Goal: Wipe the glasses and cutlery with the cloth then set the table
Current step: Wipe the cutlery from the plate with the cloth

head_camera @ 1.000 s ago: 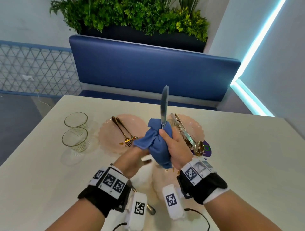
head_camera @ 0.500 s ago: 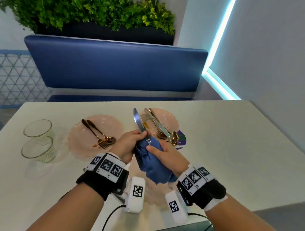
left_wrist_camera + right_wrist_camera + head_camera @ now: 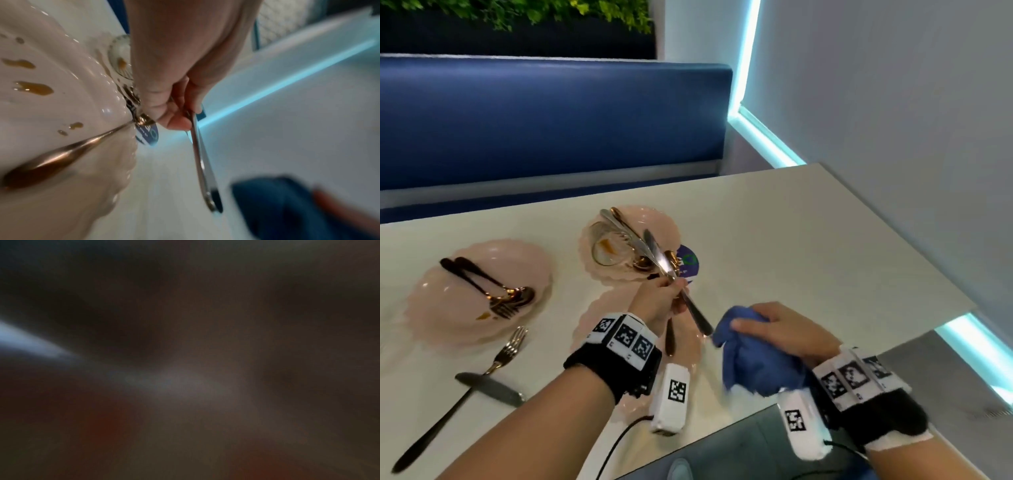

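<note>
My left hand (image 3: 664,298) pinches a silver knife (image 3: 678,284) near its middle, blade pointing away over the far pink plate (image 3: 654,219) and handle pointing back toward me. In the left wrist view the knife (image 3: 202,164) hangs from my fingers (image 3: 174,120). My right hand (image 3: 780,329) grips the crumpled blue cloth (image 3: 753,363) just right of the knife handle, apart from it. The right wrist view is dark and blurred.
A pink plate (image 3: 434,308) at left carries gold and dark cutlery. A gold fork (image 3: 508,349) and a dark-handled knife (image 3: 482,389) lie on the white table (image 3: 808,246). Another pink plate (image 3: 592,329) with a gold utensil lies under my left hand. The table's right edge is close.
The cloth has come off the knife: my right hand drew it away to the right while my left hand kept the knife. The view swung right; the glasses left the frame.
</note>
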`<state>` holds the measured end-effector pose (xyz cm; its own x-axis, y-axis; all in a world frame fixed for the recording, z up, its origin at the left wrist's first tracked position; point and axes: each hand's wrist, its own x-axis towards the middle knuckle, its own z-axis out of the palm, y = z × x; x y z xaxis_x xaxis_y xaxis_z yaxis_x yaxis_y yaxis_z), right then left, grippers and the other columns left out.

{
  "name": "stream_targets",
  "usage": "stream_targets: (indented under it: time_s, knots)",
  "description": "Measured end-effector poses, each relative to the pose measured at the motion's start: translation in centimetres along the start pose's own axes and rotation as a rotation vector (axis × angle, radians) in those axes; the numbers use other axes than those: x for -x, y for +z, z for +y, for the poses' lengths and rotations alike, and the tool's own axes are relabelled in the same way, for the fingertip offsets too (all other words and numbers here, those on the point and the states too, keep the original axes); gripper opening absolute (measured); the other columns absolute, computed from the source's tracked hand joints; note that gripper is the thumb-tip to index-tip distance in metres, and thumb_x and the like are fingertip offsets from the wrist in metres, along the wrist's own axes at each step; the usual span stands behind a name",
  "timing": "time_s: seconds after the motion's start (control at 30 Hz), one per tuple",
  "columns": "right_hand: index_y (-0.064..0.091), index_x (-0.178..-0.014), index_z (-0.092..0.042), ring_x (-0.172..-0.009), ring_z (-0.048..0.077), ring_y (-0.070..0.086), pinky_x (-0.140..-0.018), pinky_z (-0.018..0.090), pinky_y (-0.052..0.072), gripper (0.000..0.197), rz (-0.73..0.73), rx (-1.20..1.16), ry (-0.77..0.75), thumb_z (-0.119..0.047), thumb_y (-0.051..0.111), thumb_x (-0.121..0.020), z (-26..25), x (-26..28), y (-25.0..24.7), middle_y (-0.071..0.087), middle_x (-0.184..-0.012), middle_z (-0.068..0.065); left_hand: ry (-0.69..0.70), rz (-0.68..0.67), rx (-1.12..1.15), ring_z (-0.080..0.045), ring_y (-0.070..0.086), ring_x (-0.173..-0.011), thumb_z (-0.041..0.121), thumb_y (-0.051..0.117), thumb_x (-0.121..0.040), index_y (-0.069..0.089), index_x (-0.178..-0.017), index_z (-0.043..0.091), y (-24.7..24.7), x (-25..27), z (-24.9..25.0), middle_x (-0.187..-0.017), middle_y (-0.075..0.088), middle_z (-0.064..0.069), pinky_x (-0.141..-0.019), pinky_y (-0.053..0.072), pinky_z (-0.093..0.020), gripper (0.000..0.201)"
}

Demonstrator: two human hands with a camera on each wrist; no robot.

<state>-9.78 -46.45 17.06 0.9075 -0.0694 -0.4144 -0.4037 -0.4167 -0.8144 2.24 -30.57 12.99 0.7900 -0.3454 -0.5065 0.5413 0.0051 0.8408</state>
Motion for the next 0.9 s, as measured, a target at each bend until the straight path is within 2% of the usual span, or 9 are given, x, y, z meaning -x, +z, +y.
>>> stream_targets:
  time_s: [0.13, 0.23, 0.4, 0.5, 0.57, 0.67, 0.73, 0.83, 0.9]
  knots:
    - [0.069, -0.089, -0.010, -0.076, 0.020, 0.067, -0.067, 0.028, 0.052, 0.020, 0.355, -0.315, -0.037, -0.025, 0.055, -0.091, 0.9, 1.2, -4.6, 0.073, -0.082, 0.008, 0.107, -0.064, -0.520, -0.023, 0.059, -0.073, 0.007, 0.056, -0.090, 0.060, -0.087, 0.003, 3.9, 0.4, -5.1, -0.079, 0.061, -0.011, -0.075, 0.053, -0.029, 0.007]
    - [0.067, -0.095, -0.009, -0.077, 0.019, 0.067, -0.069, 0.030, 0.051, 0.024, 0.397, -0.332, -0.040, -0.029, 0.053, -0.093, 1.0, 1.1, -5.5, 0.072, -0.087, 0.009, 0.095, -0.019, -0.800, -0.030, 0.060, -0.102, 0.012, 0.055, -0.090, 0.048, -0.116, 0.004, 6.0, 0.6, -8.2, -0.110, 0.063, -0.015, -0.088, 0.048, -0.033, 0.028]
    - [0.065, -0.099, -0.003, -0.081, 0.021, 0.064, -0.075, 0.033, 0.051, 0.029, 0.391, -0.344, -0.050, -0.028, 0.052, -0.094, 1.5, 0.8, -4.6, 0.068, -0.089, 0.011, 0.114, -0.024, -1.118, -0.028, 0.058, -0.110, 0.016, 0.049, -0.094, 0.038, -0.121, 0.004, 6.8, -0.4, -10.0, -0.121, 0.058, -0.013, -0.096, 0.044, -0.034, 0.032]
    - [0.063, -0.100, 0.000, -0.081, 0.021, 0.063, -0.075, 0.033, 0.051, 0.031, 0.383, -0.344, -0.045, -0.027, 0.051, -0.094, 1.5, 0.4, -4.1, 0.067, -0.091, 0.013, 0.133, 0.031, -1.194, -0.026, 0.062, -0.105, 0.016, 0.056, -0.091, 0.045, -0.114, -0.005, 6.3, -1.6, -10.8, -0.114, 0.062, -0.020, -0.080, 0.046, -0.022, 0.033]
    - [0.063, -0.100, 0.000, -0.080, 0.019, 0.064, -0.072, 0.030, 0.051, 0.030, 0.364, -0.339, -0.049, -0.026, 0.050, -0.095, 1.3, 0.1, -3.7, 0.067, -0.089, 0.011, 0.149, -0.054, -1.187, -0.017, 0.069, -0.073, 0.019, 0.086, -0.061, 0.053, -0.089, -0.009, 6.2, -2.0, -10.5, -0.078, 0.068, -0.020, -0.059, 0.046, -0.015, 0.051]
    - [0.064, -0.097, -0.004, -0.075, 0.014, 0.064, -0.067, 0.023, 0.051, 0.026, 0.331, -0.329, -0.064, -0.026, 0.050, -0.095, 0.6, -0.3, -3.0, 0.067, -0.085, 0.006, 0.090, 0.032, -1.238, -0.021, 0.067, -0.083, 0.019, 0.074, -0.076, 0.060, -0.093, -0.007, 6.1, -1.1, -10.3, -0.089, 0.066, -0.021, -0.070, 0.049, -0.020, 0.034]
    - [0.064, -0.097, -0.005, -0.076, 0.014, 0.064, -0.069, 0.025, 0.051, 0.026, 0.321, -0.317, -0.074, -0.027, 0.050, -0.095, 0.1, -0.8, -2.5, 0.067, -0.086, 0.006, 0.106, 0.003, -1.127, -0.025, 0.068, -0.076, 0.018, 0.080, -0.070, 0.063, -0.091, -0.007, 5.5, 0.0, -9.4, -0.083, 0.067, -0.022, -0.055, 0.044, -0.015, 0.036]
    - [0.064, -0.101, -0.005, -0.083, 0.019, 0.065, -0.079, 0.034, 0.052, 0.028, 0.308, -0.305, -0.073, -0.029, 0.052, -0.094, -0.5, -1.4, -1.6, 0.069, -0.093, 0.011, 0.092, -0.005, -1.206, -0.027, 0.060, -0.105, 0.012, 0.047, -0.094, 0.045, -0.126, -0.002, 4.2, 0.2, -10.4, -0.115, 0.061, -0.018, -0.089, 0.045, -0.029, 0.034]
    - [0.065, -0.103, -0.007, -0.086, 0.021, 0.066, -0.083, 0.037, 0.052, 0.027, 0.286, -0.301, -0.074, -0.029, 0.052, -0.094, -0.8, -1.9, -1.1, 0.070, -0.098, 0.013, 0.147, -0.057, -1.197, -0.036, 0.051, -0.117, 0.009, 0.030, -0.100, 0.041, -0.128, -0.004, 3.3, 0.5, -10.6, -0.127, 0.053, -0.022, -0.100, 0.039, -0.040, 0.034]
